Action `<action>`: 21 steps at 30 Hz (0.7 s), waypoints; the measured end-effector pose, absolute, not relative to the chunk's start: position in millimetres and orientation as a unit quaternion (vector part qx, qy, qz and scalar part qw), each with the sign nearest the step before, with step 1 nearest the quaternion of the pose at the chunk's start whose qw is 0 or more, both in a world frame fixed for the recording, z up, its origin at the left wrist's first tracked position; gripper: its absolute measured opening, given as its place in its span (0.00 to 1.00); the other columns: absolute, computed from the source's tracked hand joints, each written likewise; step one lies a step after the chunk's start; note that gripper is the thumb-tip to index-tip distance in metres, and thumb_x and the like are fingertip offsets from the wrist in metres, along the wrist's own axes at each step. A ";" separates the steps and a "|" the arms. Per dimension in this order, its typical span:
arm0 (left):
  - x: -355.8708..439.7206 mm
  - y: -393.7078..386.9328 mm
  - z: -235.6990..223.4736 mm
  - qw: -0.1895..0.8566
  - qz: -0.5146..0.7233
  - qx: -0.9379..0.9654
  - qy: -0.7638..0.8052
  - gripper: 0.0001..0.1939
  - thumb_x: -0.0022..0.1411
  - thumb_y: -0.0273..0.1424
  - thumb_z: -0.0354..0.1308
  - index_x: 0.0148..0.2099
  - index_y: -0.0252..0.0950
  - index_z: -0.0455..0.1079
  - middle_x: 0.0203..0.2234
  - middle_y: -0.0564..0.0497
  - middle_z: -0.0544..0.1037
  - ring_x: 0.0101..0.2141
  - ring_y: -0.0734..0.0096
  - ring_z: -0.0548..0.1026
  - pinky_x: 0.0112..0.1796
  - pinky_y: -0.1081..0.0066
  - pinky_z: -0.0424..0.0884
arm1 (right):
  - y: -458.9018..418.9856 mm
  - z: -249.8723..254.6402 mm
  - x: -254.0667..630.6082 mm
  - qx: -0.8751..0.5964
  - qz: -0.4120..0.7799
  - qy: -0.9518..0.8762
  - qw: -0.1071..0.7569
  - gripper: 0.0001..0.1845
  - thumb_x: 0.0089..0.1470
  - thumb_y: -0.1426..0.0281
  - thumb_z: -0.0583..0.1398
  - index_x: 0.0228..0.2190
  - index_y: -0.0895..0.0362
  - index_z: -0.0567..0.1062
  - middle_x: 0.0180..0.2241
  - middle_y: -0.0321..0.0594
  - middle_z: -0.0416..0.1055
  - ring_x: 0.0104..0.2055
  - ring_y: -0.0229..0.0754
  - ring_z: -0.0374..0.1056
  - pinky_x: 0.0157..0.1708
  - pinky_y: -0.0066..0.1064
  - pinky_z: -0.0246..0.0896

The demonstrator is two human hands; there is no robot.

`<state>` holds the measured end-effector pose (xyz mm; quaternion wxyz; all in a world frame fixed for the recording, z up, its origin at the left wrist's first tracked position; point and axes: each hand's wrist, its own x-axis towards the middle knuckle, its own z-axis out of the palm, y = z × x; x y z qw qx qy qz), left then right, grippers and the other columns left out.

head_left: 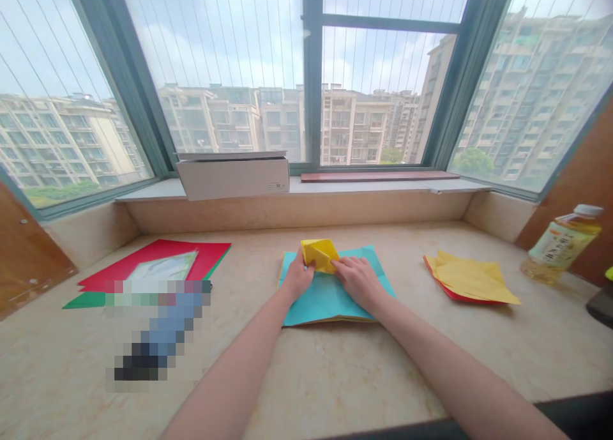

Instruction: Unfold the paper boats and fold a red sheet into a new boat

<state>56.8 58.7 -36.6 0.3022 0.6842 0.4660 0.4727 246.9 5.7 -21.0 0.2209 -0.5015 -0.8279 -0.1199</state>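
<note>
A folded piece of yellow paper (318,253) is held between my two hands, with creases and slanted flaps on its face. My left hand (297,277) grips its left side, thumb over the near face. At the lower right corner, the fingers of my right hand (357,277) pinch the paper's edge. Beneath both hands lies a blue sheet (316,306) on top of a small stack, its lower edge slightly wavy.
Red sheets (211,255) and a green one lie at left beside a pixelated patch. Yellow sheets (469,277) over red rest at right, near a drink bottle (560,245). A white box (234,177) stands on the window sill.
</note>
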 end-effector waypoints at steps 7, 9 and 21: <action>56.6 60.3 -37.6 0.305 0.458 0.691 0.470 0.15 0.59 0.27 0.54 0.49 0.37 0.67 0.40 0.49 0.78 0.43 0.63 0.76 0.47 0.64 0.70 | 8.6 -22.0 251.0 -0.556 -0.134 -0.791 0.217 0.15 0.64 0.73 0.52 0.47 0.51 0.75 0.45 0.45 0.72 0.38 0.42 0.68 0.39 0.31 0.60; 56.7 59.9 -37.8 0.306 0.453 0.696 0.465 0.14 0.59 0.27 0.54 0.49 0.37 0.67 0.39 0.48 0.79 0.42 0.63 0.76 0.47 0.64 0.70 | 8.7 -22.0 252.5 -0.564 -0.133 -0.789 0.204 0.14 0.63 0.73 0.54 0.46 0.51 0.76 0.42 0.44 0.72 0.36 0.42 0.68 0.37 0.31 0.59; 58.1 59.6 -34.8 0.323 0.460 0.686 0.462 0.16 0.58 0.24 0.54 0.50 0.37 0.65 0.42 0.48 0.78 0.44 0.66 0.75 0.49 0.65 0.69 | 8.0 -23.8 253.2 -0.557 -0.122 -0.797 0.200 0.17 0.64 0.73 0.53 0.50 0.50 0.74 0.42 0.47 0.72 0.44 0.48 0.67 0.40 0.34 0.58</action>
